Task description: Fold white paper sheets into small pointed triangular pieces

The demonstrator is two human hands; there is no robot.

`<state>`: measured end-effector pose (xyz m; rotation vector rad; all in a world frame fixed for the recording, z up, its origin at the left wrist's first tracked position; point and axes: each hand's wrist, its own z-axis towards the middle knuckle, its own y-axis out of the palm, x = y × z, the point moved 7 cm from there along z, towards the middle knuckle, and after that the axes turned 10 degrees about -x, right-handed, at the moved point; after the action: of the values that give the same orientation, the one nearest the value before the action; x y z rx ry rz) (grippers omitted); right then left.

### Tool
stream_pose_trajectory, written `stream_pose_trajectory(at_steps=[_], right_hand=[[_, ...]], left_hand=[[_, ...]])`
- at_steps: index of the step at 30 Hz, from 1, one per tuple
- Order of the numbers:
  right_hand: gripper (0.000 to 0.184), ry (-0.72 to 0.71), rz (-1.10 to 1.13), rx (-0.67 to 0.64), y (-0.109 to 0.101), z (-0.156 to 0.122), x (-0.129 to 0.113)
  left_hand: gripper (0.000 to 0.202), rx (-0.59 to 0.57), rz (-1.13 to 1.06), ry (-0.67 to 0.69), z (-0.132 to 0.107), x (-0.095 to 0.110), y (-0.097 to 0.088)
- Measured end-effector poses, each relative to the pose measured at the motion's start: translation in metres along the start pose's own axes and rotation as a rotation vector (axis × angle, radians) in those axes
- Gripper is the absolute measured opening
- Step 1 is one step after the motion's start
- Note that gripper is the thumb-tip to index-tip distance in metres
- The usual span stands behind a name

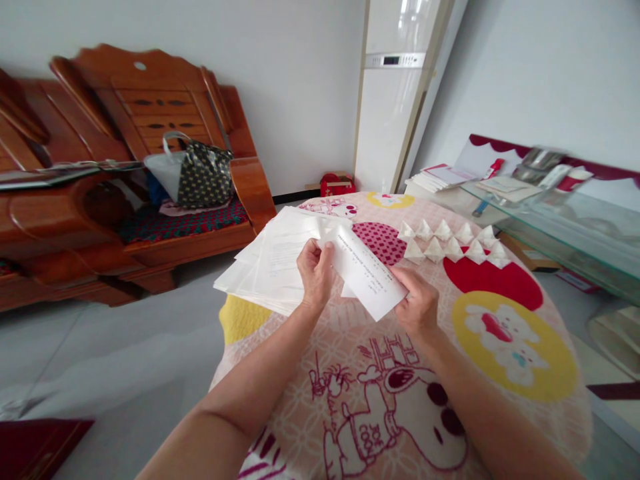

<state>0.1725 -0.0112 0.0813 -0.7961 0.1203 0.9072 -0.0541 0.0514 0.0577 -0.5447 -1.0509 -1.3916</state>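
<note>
A folded sheet of printed paper (pixel 367 273) is held up over the table between both hands. My left hand (pixel 316 270) pinches its left end between thumb and fingers. At the lower right end, my right hand (pixel 417 300) grips the edge. Under and beyond my left hand lies a fanned stack of loose paper sheets (pixel 270 260), some with print on them. Farther right, several small folded white paper shapes (pixel 445 240) with pointed tops stand in two rows on the tablecloth.
A patterned cloth with cartoon figures covers the round table (pixel 345 373). To the right stands a glass-topped stand (pixel 560 233) bearing papers and a metal pot. A wooden sofa (pixel 165 133) with a dotted bag (pixel 205 175) is at the left; a tall white cabinet unit (pixel 390 120) stands behind.
</note>
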Motion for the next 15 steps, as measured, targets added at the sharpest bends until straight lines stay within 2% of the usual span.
stream_pose_trajectory(at_steps=[6,9,11,13,15], right_hand=[[0.031,0.244,0.085,0.084,-0.025,0.008,0.03],[0.028,0.296,0.125,0.128,-0.039,0.012,0.037],[0.024,0.295,0.132,0.087,-0.045,0.015,0.041],[0.022,0.27,0.135,-0.011,-0.047,0.016,0.044],[0.023,0.205,0.189,-0.165,-0.045,0.015,0.044]], left_hand=[[0.042,-0.111,-0.072,-0.01,0.001,0.009,0.01],[0.035,-0.173,0.039,0.073,0.007,0.017,0.012],[0.062,-0.252,0.207,0.144,0.011,0.026,0.015],[0.085,-0.309,0.371,0.152,0.014,0.033,0.016],[0.091,-0.397,0.475,0.143,0.016,0.041,0.018]])
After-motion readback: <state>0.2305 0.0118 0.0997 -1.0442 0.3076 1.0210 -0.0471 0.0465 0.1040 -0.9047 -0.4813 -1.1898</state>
